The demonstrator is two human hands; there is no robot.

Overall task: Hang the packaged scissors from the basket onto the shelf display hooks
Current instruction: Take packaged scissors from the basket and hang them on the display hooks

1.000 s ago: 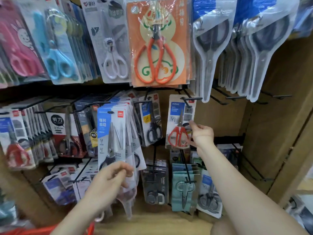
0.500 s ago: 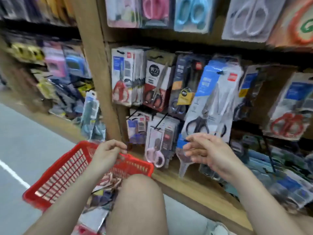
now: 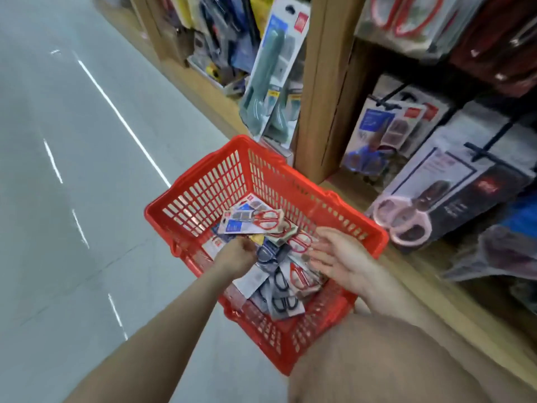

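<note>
Head view: a red basket sits on the grey floor, against the foot of the wooden shelf. The packaged scissors lie heaped inside it, from the middle towards the near rim. The left hand dips into the heap with its fingers curled under; whether it grips a pack I cannot tell. The right hand hovers flat over the heap by the basket's right rim, fingers spread and holding nothing.

Bright, even light; glare streaks the floor (shelf motion-blurred, edges bowed).
</note>
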